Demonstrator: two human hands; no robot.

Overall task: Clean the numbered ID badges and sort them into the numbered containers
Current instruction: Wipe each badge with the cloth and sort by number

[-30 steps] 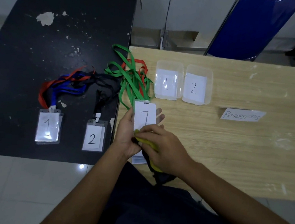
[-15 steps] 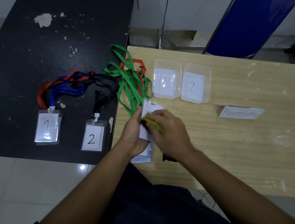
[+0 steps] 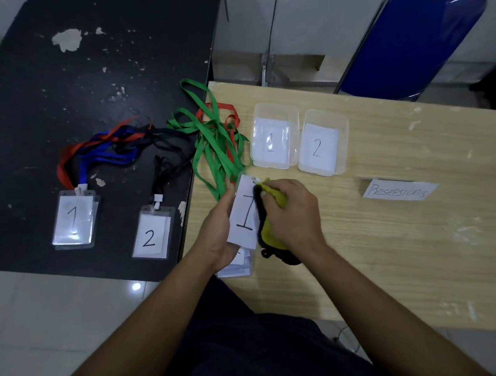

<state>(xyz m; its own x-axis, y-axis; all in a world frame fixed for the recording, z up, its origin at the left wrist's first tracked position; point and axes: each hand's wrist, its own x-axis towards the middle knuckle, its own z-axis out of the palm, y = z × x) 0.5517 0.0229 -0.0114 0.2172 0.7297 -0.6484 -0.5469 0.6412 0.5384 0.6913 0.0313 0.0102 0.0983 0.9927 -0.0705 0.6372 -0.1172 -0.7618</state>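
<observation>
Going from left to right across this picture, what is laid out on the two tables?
Badge marked 1 → badge marked 2 → hand-held badge → tub marked 1 → tub marked 2 → paper name slip.

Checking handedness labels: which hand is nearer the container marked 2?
Right. The right hand, gripping the yellow cloth, sits just in front of container 2, slightly to its left; the left hand, holding the badge, is farther left.
</observation>
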